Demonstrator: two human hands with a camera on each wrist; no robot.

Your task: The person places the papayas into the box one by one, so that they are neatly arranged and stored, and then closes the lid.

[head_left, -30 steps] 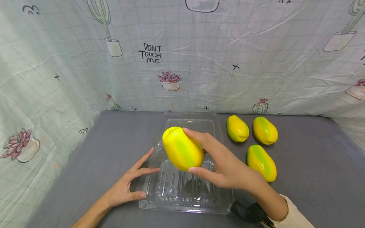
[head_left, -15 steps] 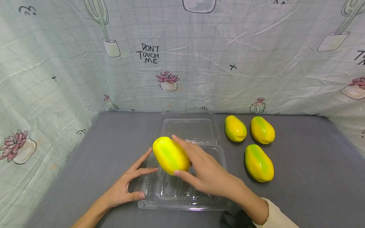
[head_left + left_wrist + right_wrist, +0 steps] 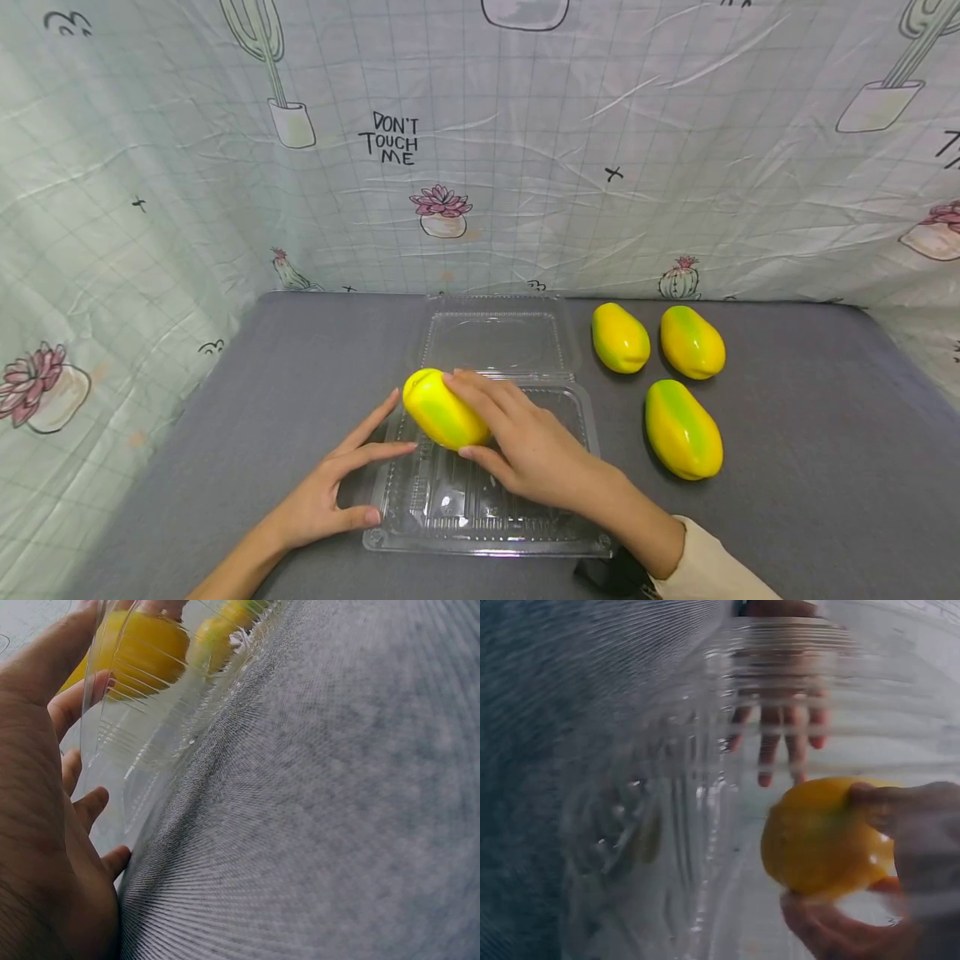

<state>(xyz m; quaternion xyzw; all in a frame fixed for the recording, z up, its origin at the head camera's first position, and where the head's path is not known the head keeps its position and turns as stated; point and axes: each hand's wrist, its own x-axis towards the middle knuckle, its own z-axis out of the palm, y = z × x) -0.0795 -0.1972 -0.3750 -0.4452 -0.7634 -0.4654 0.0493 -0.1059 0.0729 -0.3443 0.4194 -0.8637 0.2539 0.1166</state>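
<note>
In the head view my right hand (image 3: pixel 532 442) holds a yellow papaya with a green streak (image 3: pixel 442 412), thumb on the near side and fingers over the far side. The papaya is low over the back left of a clear plastic clamshell box (image 3: pixel 487 546), whose lid (image 3: pixel 491 342) lies folded back. My left hand (image 3: pixel 337 483) is spread at the box's left edge, fingertips right at the rim. In the left wrist view, the left hand (image 3: pixel 45 802) is beside the clear wall. The right wrist view shows the papaya (image 3: pixel 825 836) between thumb and fingers.
Three more papayas lie right of the box: one at the back (image 3: pixel 620 337), one beside it (image 3: pixel 692 342), one nearer (image 3: pixel 682 429). A grey cloth (image 3: pixel 810 467) covers the table. A patterned curtain (image 3: pixel 525 167) rises behind. A black strap (image 3: pixel 611 575) is by the right sleeve.
My right hand has moved left and lowered the papaya toward the box's back left part. My left hand has stayed at the box's edge.
</note>
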